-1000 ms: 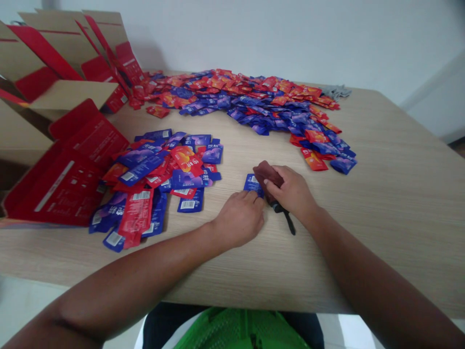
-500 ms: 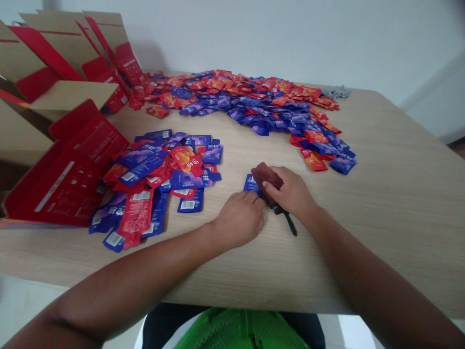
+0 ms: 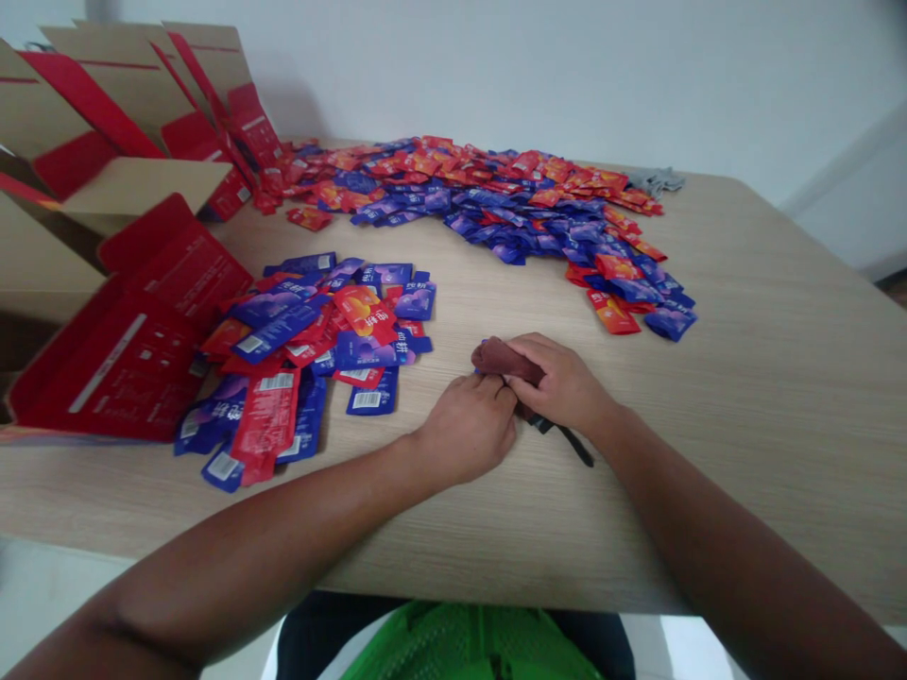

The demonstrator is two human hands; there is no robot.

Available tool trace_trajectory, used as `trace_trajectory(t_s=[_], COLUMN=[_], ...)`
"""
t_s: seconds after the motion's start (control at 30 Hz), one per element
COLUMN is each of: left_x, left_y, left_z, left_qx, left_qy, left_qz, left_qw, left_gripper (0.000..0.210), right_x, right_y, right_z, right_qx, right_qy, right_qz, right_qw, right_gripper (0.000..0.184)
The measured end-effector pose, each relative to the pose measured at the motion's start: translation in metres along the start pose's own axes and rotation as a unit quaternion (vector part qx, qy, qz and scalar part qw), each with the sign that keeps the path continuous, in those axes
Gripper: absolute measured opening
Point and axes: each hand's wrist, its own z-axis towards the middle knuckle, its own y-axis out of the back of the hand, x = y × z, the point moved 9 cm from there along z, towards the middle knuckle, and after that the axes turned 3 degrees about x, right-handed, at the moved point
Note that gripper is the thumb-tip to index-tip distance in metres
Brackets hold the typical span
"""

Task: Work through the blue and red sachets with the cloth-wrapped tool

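Note:
My right hand [image 3: 563, 378] is closed around a folded, soft dark-brown item [image 3: 506, 359] with a thin black strap [image 3: 577, 446] trailing from its lower end. I cannot make out exactly what the brown item is. Right beside it, my left hand [image 3: 471, 425] has its fingers curled down on a blue packet [image 3: 485, 343]. Only a sliver of that packet shows; the brown item and my fingers cover the rest. A thin dark line runs over my left fingers.
A pile of red and blue packets [image 3: 368, 321] lies to the left, against an open red cardboard box [image 3: 142, 349]. More boxes [image 3: 128, 80] stand behind it. A long heap of packets [image 3: 510, 203] curves across the back of the table. Grey cloth [image 3: 656, 179] lies at its far right end.
My right hand has brought the brown item slightly left and down, over the blue packet, which is now mostly covered. My left hand has hardly moved.

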Motion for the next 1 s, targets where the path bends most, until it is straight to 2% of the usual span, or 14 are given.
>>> trace_trajectory(t_s=[0.13,0.37,0.47,0.67,0.87,1.0], left_x=[0.000,-0.001,-0.001,-0.001,0.000,0.000], left_y=[0.000,0.001,0.002,0.003,-0.001,-0.002], left_z=[0.000,-0.001,-0.001,-0.001,-0.001,-0.001], left_qx=[-0.003,-0.003,0.000,0.001,0.001,-0.001], left_qy=[0.000,-0.002,-0.001,-0.001,-0.003,-0.005], left_qz=[0.004,0.010,0.009,0.007,0.011,0.011], left_qw=[1.000,1.000,1.000,1.000,1.000,1.000], left_gripper=[0.022,0.020,0.019,0.020,0.025,0.025], right_x=[-0.001,-0.020,-0.024,-0.021,-0.009,-0.007], right_y=[-0.001,0.005,0.007,0.007,0.002,0.002], right_z=[0.000,-0.002,-0.003,-0.002,0.000,0.000], right_qx=[-0.006,-0.063,-0.068,-0.064,-0.034,-0.032], right_qy=[-0.015,-0.078,-0.092,-0.085,-0.036,-0.028], right_qz=[-0.004,-0.059,-0.066,-0.058,-0.025,-0.017], right_qw=[1.000,0.993,0.991,0.993,0.998,0.999], right_gripper=[0.044,0.036,0.035,0.036,0.039,0.040])
